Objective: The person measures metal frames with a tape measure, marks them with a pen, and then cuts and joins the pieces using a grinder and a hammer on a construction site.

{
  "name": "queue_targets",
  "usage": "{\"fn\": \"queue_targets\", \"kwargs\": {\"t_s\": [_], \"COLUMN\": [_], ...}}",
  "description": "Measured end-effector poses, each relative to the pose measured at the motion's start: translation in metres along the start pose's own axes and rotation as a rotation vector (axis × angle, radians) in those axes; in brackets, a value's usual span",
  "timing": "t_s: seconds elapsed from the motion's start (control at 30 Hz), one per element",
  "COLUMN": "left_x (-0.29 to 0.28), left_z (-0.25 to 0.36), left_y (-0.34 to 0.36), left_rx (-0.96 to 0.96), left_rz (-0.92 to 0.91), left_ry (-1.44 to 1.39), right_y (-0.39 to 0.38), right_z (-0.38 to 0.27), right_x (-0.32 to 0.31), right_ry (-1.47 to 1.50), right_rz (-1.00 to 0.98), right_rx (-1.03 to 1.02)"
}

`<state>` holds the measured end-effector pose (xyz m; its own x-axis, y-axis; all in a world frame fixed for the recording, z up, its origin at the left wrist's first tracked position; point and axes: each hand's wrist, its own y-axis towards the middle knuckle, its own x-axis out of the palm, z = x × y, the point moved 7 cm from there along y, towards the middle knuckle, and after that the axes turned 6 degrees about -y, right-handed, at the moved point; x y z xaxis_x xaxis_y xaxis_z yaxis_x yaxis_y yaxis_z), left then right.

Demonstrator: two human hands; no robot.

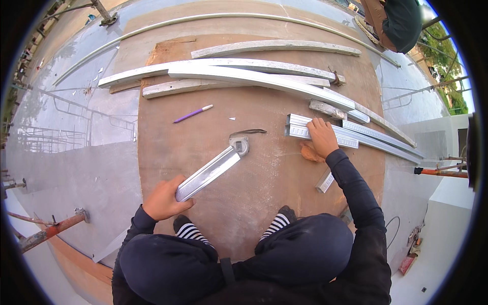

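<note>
My left hand [165, 199] is closed around the near end of a short silver metal channel [209, 174], which slants up and away to the right. The far end of that channel meets a grey tape measure [240, 145] on the brown board. To the right, my right hand [322, 136] has its fingers curled over a cluster of short metal channels [298, 131] lying side by side. Under that wrist is an orange-brown lump [310, 153] whose kind I cannot make out. A small metal offcut [325, 181] lies nearer me. Farther off is a purple marker [193, 114] with a white end.
Whitish wooden battens [274, 47] and a long metal channel [259, 81] lie across the brown board [178, 147]. A thin pole [203, 19] curves behind them. Another person [401, 25] is at the far right. Scaffold tubes [53, 231] stand at the sides.
</note>
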<state>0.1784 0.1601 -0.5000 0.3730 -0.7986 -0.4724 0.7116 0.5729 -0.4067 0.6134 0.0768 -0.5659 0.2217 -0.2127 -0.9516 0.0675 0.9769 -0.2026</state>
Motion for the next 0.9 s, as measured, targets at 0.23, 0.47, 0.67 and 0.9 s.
{"fn": "queue_targets", "kwargs": {"t_s": [0.23,0.47,0.67,0.9], "left_x": [-0.014,-0.038,-0.054,-0.075], "left_z": [-0.001,0.028,0.046,0.038], "left_y": [-0.002,-0.022,-0.023,-0.021], "left_rx": [-0.093,-0.008,0.06,0.057], "left_rz": [0.198,0.408,0.558,0.593], "left_ry": [0.107,0.214,0.368,0.366], "right_y": [0.061,0.185,0.175,0.139], "right_z": [-0.023,-0.054,-0.012,0.051], "right_x": [-0.053,-0.04,-0.066,-0.149], "right_ry": [0.373,0.33,0.5,0.874], "right_rz": [0.364,0.383,0.525,0.224], "right_rx": [-0.03,0.06,-0.004,-0.268]}}
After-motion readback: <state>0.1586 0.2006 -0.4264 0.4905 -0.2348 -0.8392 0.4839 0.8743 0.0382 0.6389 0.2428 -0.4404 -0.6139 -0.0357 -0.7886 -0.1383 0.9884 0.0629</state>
